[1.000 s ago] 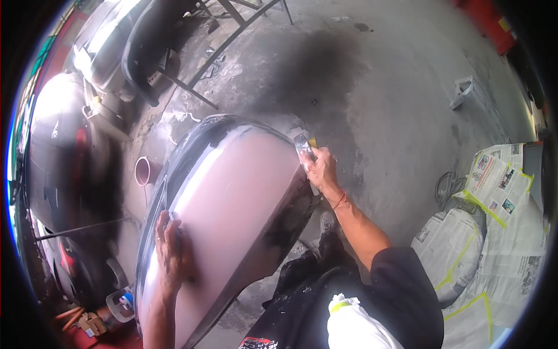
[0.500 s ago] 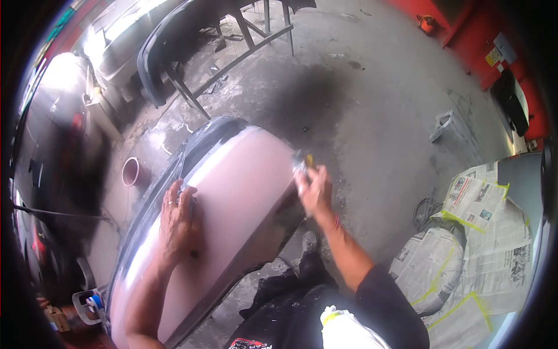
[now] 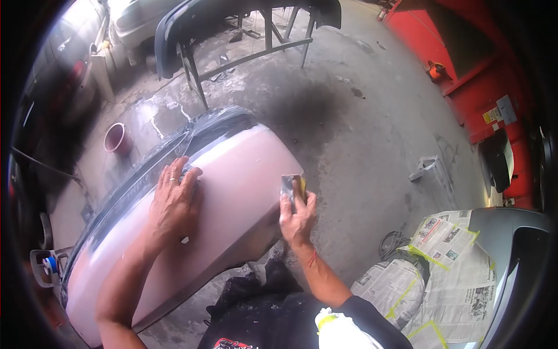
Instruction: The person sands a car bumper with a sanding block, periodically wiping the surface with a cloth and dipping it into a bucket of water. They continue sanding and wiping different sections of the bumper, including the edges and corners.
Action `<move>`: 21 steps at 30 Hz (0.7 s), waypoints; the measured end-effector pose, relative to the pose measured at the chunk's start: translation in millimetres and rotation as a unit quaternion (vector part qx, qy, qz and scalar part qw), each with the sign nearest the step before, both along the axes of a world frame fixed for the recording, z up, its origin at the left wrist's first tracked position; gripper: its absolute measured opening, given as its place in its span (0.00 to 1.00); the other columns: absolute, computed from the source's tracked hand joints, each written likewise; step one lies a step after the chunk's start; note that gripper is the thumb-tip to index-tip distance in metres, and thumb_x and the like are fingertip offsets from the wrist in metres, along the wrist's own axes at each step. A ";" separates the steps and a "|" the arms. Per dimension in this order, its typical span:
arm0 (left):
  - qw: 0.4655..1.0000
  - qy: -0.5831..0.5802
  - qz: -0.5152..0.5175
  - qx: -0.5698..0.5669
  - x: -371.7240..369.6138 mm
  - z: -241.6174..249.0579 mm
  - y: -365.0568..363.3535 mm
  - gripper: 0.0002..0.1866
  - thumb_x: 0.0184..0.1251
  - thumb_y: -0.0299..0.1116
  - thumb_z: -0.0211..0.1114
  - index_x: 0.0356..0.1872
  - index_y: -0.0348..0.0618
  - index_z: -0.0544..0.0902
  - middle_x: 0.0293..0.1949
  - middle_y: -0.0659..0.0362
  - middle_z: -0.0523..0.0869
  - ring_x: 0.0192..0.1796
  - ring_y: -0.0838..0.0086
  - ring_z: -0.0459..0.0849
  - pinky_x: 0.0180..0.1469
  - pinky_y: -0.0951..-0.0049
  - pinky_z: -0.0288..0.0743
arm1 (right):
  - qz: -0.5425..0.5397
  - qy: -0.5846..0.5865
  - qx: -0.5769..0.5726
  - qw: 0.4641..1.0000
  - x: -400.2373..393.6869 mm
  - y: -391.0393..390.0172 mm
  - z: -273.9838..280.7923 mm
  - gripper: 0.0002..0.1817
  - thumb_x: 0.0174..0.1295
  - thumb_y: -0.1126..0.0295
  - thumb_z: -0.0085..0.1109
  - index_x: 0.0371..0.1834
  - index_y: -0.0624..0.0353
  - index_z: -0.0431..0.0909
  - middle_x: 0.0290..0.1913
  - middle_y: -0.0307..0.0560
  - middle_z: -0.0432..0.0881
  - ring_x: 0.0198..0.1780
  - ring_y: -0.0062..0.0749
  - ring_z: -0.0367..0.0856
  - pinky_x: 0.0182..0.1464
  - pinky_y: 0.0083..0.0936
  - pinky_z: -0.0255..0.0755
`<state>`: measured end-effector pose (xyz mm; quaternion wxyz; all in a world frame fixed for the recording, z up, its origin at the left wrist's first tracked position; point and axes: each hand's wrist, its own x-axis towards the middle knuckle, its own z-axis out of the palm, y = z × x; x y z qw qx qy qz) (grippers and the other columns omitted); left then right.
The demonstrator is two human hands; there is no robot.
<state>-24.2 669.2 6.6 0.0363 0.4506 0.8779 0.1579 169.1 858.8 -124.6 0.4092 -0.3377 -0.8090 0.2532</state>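
Observation:
A pinkish-primed car bumper (image 3: 244,168) slants across the view, with a dark, streaked strip (image 3: 157,157) along its far side. My left hand (image 3: 174,198) rests on its upper edge, fingers bent over a small grey-blue piece (image 3: 187,169), mostly hidden, whose kind I cannot tell. At the bumper's right end, my right hand (image 3: 299,218) grips a small sanding block (image 3: 290,185), grey with a yellow side. The index finger lies along the block, which overlaps the bumper's end edge in this view.
Another dark bumper (image 3: 244,7) lies on a metal stand (image 3: 256,57) ahead. A reddish bucket (image 3: 118,139) stands on the floor to the left. At right are newspaper-masked car parts (image 3: 459,273), a coiled cable (image 3: 393,244) and a grey metal piece (image 3: 429,170).
My right hand has come down and nearer along the bumper's right end with the block. My left hand stays at the upper edge. The head view has shifted.

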 end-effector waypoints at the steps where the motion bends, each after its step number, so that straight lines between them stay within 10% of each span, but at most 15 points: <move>1: 1.000 -0.010 -0.003 0.002 -0.1 4.5 1.6 0.18 0.75 0.38 0.58 0.60 0.41 0.77 0.70 0.38 0.69 0.74 0.39 0.65 0.78 0.46 0.56 | -0.032 -0.044 -0.044 0.998 -5.4 22.0 -10.8 0.18 0.70 0.57 0.60 0.46 0.62 0.86 0.45 0.65 0.78 0.46 0.55 0.80 0.49 0.46 0.74; 6: 1.000 -0.020 0.007 0.005 2.1 12.1 4.4 0.18 0.75 0.38 0.57 0.60 0.41 0.78 0.71 0.38 0.69 0.75 0.41 0.64 0.78 0.46 0.55 | -0.010 -0.132 -0.237 0.962 -16.7 97.4 -23.2 0.20 0.72 0.54 0.57 0.39 0.64 0.84 0.36 0.63 0.81 0.42 0.54 0.81 0.47 0.45 0.74; 10: 1.000 -0.019 0.012 -0.021 2.4 4.3 2.1 0.18 0.75 0.37 0.57 0.61 0.41 0.77 0.71 0.38 0.68 0.75 0.39 0.64 0.78 0.46 0.56 | 0.023 -0.026 0.019 0.999 4.0 -12.8 9.1 0.18 0.69 0.62 0.62 0.55 0.63 0.86 0.49 0.64 0.76 0.48 0.54 0.80 0.54 0.44 0.76; 17: 1.000 -0.016 0.012 -0.005 2.7 9.7 3.7 0.18 0.75 0.38 0.58 0.61 0.42 0.77 0.71 0.39 0.68 0.74 0.38 0.64 0.77 0.46 0.57 | -0.010 -0.138 -0.231 0.963 -15.9 95.3 -21.9 0.18 0.71 0.56 0.60 0.49 0.59 0.86 0.52 0.61 0.78 0.43 0.54 0.84 0.47 0.44 0.76; 21: 1.000 -0.026 0.012 -0.011 3.1 6.3 2.7 0.18 0.75 0.38 0.58 0.60 0.43 0.77 0.71 0.39 0.68 0.74 0.37 0.65 0.77 0.45 0.58 | -0.023 -0.037 -0.067 0.997 -7.5 31.8 -3.1 0.16 0.70 0.60 0.62 0.48 0.62 0.86 0.47 0.61 0.78 0.47 0.49 0.81 0.51 0.40 0.76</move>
